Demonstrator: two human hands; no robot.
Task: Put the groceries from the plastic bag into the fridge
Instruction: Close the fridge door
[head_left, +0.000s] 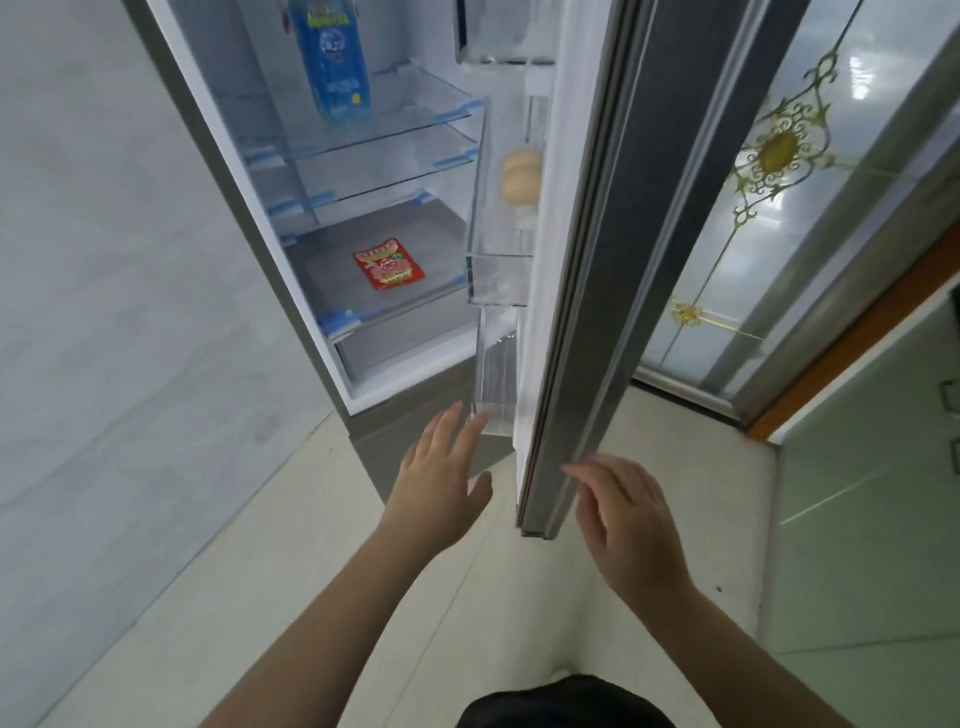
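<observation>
Fingers (457, 431) straight beside glossy fridge door (623, 260)

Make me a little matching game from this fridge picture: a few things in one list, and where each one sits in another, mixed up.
Things:
1. blue bottle
2. red packet
3. eggs
4. right hand

Places:
A. in a clear bin on the inside of the door
B. by the outer edge of the open fridge door
C. standing on an upper glass shelf
D. lying flat on the lowest shelf

Pairs: 1-C, 2-D, 3-A, 4-B
</observation>
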